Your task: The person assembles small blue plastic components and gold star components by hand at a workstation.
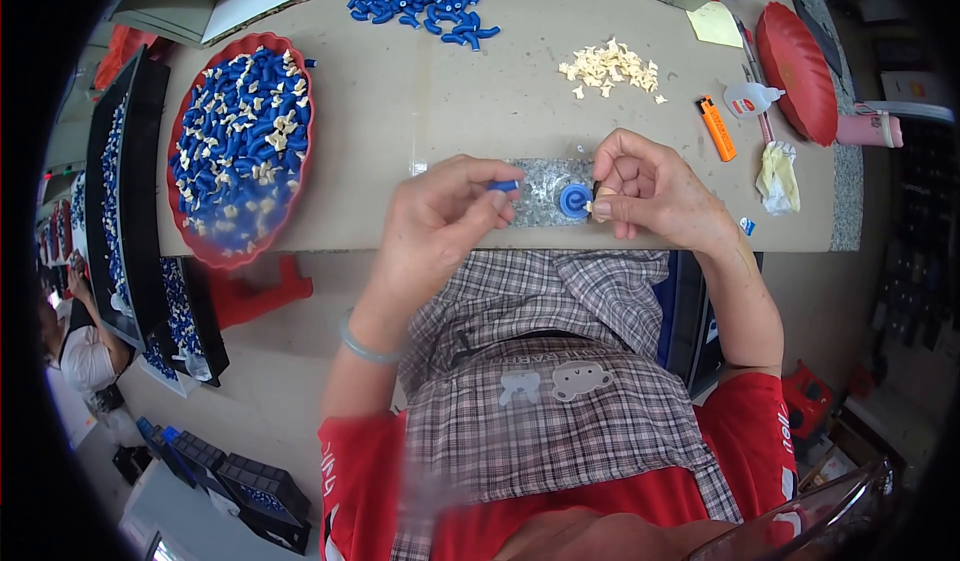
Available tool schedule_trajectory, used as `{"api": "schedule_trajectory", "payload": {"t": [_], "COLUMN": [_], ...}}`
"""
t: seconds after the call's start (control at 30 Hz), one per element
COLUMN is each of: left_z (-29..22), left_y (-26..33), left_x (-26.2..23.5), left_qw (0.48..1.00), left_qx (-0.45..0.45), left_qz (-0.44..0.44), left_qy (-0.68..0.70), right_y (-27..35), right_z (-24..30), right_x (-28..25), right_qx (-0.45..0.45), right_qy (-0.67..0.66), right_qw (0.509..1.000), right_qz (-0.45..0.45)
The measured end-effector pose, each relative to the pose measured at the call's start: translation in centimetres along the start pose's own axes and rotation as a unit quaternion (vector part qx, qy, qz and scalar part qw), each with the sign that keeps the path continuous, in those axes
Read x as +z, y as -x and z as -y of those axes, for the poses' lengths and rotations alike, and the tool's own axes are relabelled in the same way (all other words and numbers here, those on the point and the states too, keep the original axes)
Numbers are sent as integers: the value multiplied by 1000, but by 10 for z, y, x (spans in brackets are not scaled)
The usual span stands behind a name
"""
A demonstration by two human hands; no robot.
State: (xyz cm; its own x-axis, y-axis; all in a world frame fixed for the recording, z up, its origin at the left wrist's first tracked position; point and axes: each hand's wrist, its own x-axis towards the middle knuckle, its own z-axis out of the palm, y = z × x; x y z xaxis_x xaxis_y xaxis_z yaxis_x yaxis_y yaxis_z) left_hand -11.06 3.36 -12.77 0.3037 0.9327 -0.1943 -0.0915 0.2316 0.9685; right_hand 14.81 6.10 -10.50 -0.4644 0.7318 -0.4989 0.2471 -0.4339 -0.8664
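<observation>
Between thumb and forefinger, my left hand (445, 206) pinches a small blue plastic tube piece (503, 187). My right hand (650, 189) holds a tiny cream-coloured piece (591, 208) at its fingertips, close beside a round blue cap (575, 201). The cap lies on a speckled grey slab (540, 183) at the table's near edge, between both hands. Farther off on the table are a heap of loose cream pieces (612, 65) and a heap of curved blue tube pieces (420, 6).
At left stands a red scalloped tray (309, 141) with blue and cream pieces mixed. To the right lie an orange box cutter (716, 129), a small white squeeze bottle (750, 99), a crumpled cloth (778, 178) and another red tray (795, 71). Black bins (120, 201) flank the table's left side.
</observation>
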Motion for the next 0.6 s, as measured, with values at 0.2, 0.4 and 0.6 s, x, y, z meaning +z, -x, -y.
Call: {"api": "schedule_trajectory", "payload": {"t": [0.2,0.4,0.6], "left_z": [6,10,8], "left_y": [3,3,2], "left_x": [15,22,24], "left_qw": [994,989,987], "left_qx": [-29,-25,-23], "left_qz": [63,68,74], "left_qy": [90,126,140], "right_y": [5,10,8], "right_z": [-12,-15,-17], "right_x": [12,27,35], "right_qx": [-90,-126,-125], "right_qy": [-131,-209,-226], "right_qw": [987,970,966], "right_qz": [-12,-19,-29]}}
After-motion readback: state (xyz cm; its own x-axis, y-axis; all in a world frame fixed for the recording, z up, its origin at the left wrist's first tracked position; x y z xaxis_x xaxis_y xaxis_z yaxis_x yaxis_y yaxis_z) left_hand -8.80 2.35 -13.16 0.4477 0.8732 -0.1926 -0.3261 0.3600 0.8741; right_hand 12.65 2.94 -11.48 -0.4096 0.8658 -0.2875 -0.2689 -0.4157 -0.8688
